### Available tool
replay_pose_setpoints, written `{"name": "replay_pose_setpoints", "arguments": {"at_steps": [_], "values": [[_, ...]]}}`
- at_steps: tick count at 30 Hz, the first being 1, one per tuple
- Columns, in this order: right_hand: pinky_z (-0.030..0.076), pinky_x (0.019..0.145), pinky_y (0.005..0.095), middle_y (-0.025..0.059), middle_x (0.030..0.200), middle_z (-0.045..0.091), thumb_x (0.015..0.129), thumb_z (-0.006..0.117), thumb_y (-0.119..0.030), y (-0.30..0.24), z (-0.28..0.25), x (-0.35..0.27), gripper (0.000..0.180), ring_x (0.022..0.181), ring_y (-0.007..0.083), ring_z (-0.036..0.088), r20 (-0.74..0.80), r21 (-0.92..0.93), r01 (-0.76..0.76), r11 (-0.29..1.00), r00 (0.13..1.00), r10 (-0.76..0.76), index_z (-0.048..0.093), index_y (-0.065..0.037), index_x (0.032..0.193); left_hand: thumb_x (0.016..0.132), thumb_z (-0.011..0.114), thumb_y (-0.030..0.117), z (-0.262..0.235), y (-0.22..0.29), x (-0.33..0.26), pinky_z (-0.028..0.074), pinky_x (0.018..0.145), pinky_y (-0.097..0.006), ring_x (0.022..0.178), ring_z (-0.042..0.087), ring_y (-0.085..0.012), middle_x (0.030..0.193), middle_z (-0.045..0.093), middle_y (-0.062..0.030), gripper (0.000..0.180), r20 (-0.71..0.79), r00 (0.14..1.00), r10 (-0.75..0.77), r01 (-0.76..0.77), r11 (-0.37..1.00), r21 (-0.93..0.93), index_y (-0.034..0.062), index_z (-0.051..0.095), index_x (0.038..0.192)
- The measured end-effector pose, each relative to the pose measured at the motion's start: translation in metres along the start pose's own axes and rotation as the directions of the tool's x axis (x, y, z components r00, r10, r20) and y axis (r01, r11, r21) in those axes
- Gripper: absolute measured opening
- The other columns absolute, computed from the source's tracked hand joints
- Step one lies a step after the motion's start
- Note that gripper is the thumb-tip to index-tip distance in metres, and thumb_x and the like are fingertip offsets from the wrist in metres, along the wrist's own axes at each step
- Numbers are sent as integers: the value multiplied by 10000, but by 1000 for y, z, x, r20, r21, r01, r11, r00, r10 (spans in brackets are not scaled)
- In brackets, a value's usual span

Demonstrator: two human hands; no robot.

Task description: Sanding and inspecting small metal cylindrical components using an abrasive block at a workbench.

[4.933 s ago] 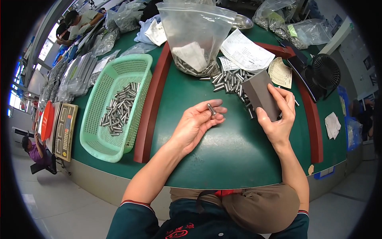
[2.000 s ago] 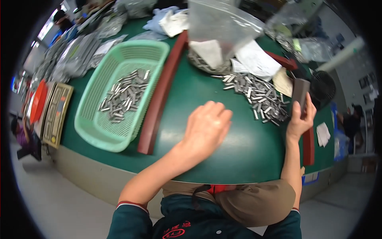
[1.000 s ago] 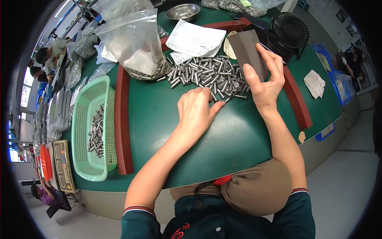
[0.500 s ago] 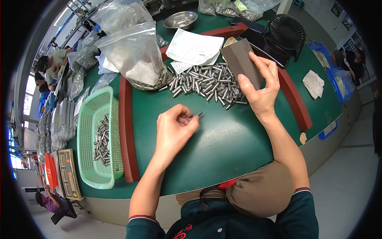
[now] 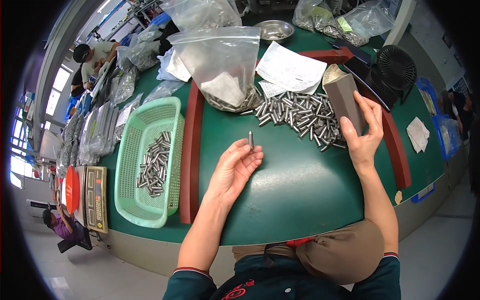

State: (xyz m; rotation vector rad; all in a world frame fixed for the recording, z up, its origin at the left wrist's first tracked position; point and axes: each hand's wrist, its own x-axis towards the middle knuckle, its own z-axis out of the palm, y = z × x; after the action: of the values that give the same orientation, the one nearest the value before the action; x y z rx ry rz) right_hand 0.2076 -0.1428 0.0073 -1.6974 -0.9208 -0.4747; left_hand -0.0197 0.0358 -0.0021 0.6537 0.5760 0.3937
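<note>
Upright between the thumb and fingertips of my left hand (image 5: 236, 167) is a small metal pin (image 5: 251, 139) with a tapered top. My right hand (image 5: 364, 131) grips a dark brown rectangular block (image 5: 345, 102), its thumb on the near face and fingers along the right side. Beside that block, a loose heap of similar metal pins (image 5: 300, 114) spreads over the green tabletop (image 5: 295, 195). At my left, a light green plastic basket (image 5: 172, 195) has more pins (image 5: 155, 167) lying in it.
Dark red bars (image 5: 191, 155) border the work area. Behind the heap are a clear bag of pins (image 5: 225, 65), papers (image 5: 290, 62) and a metal bowl (image 5: 274, 31). A black fan (image 5: 396, 67) stands back right, a scale (image 5: 95, 195) at far left. Other people work beyond the table's left side.
My view has swung left, so everything sits farther right. My left hand has turned palm-up, bringing the pin from slanted to upright. The right hand keeps hold of the block.
</note>
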Motion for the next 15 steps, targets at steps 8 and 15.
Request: {"name": "replay_pose_setpoints", "arguments": {"at_steps": [8,15], "values": [[450,884,351,96,1088,573,689,724,-175,-2,1,0,526,1013,219,535,11,5,-17,1000,1000,17,656,-16,1185,936,580,110,-3,-2,0,556,829,-317,892,667,-217,1001,662,-167,219,60,998,-35,38,998,-42,4,519,1118],[451,884,347,94,1092,571,696,727,-189,-1,0,0,527,1016,215,535,17,8,-16,1000,1000,16,656,-20,1191,933,587,110,0,-1,-2,574,782,-310,841,669,-199,963,662,-138,184,85,995,-48,53,997,-52,20,557,1091]]}}
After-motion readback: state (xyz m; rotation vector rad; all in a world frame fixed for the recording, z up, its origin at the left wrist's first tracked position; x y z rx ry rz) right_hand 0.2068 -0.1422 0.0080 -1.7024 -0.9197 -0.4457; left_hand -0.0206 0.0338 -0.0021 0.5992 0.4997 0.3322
